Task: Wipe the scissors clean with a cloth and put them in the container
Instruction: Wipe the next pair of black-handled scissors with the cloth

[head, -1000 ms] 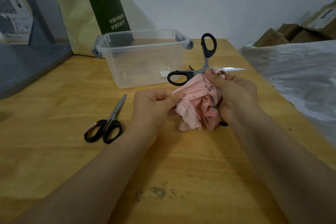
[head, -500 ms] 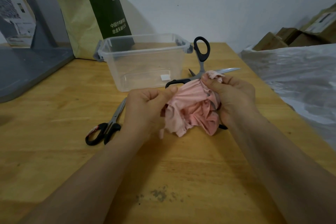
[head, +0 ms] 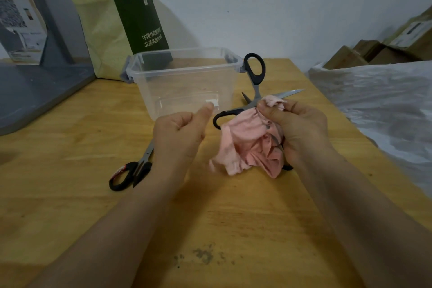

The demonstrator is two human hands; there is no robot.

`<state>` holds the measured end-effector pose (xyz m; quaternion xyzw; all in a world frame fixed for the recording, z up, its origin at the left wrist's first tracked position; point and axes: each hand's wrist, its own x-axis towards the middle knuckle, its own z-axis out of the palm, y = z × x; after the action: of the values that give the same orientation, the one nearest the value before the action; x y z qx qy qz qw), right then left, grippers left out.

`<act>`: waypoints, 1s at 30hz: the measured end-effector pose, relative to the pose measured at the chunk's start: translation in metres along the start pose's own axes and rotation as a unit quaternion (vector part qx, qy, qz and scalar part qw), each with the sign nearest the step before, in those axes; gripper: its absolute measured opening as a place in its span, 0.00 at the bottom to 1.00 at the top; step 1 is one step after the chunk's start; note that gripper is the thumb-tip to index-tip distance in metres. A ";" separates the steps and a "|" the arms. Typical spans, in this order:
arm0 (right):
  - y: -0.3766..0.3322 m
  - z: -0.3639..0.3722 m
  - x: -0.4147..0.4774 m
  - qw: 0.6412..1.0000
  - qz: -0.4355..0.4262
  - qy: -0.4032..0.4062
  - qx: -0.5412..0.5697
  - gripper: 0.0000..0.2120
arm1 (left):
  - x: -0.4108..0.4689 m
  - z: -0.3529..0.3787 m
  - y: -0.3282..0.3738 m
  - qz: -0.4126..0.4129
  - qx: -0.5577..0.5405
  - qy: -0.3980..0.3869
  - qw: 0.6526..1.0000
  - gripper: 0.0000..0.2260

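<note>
**A:** Where does everything sit on your feed?

**B:** The surface (head: 70, 147) carries it all. The container (head: 187, 86) stands just beyond my left fingers, open-topped, and I see nothing in it. My right hand (head: 297, 124) has its fingers clamped on the cloth (head: 247, 145), pinching it round the scissors (head: 256, 87) near the pivot. The blades stand apart. One tip juts past those fingers to the right, one loop rises beyond them, and the other loop pokes out toward my left hand (head: 180, 133). That hand's fingers are curled in, thumb out, holding nothing.

**A:** How will they handle?

**B:** I judge the container to be light, thin plastic that would slide if knocked. The cloth is soft and bunched, so it gives no firm hold on its own. The scissors are stiff steel, smooth along the blades and sharp at the tips. I'd take them by the black loops and lower them in rather than drop them.

**A:** Any writing?

**B:** The bag (head: 121, 30) behind the container has white Chinese characters on its dark green panel. I read 中国 opening the top line and 非遗茶油 opening the second; the rest is blurred. A small white sticker (head: 213, 102) on the container is too small to read. The second pair (head: 133, 170), left of my left fingers and nearer me, carries a red-and-white tag I can't read.
</note>
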<state>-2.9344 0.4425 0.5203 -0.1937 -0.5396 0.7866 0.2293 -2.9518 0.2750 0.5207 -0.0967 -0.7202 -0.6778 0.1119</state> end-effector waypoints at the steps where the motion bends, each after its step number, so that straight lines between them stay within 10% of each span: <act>1: -0.001 0.000 -0.002 1.000 0.008 -0.019 0.003 0.24 | 0.001 -0.002 0.000 0.017 0.002 0.020 1.000 0.22; 6: -0.002 0.005 -0.015 0.987 0.051 -0.143 -0.051 0.21 | 0.002 -0.004 -0.004 0.105 0.083 -0.019 0.991 0.04; 10: -0.001 0.006 -0.017 0.981 0.055 -0.180 -0.045 0.23 | -0.003 0.005 -0.005 0.029 0.051 -0.141 0.988 0.08; 18: -0.008 0.005 -0.020 0.949 0.148 -0.279 0.014 0.09 | 0.000 0.005 -0.010 -0.043 -0.028 -0.113 0.992 0.13; 30: 0.006 0.009 -0.024 0.967 0.057 -0.232 -0.085 0.13 | -0.009 0.007 -0.008 0.064 0.020 -0.155 0.986 0.13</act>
<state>-2.9207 0.4198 0.5195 -0.0555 -0.6310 0.7730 0.0355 -2.9455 0.2817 0.5102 -0.2449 -0.7344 -0.6315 0.0439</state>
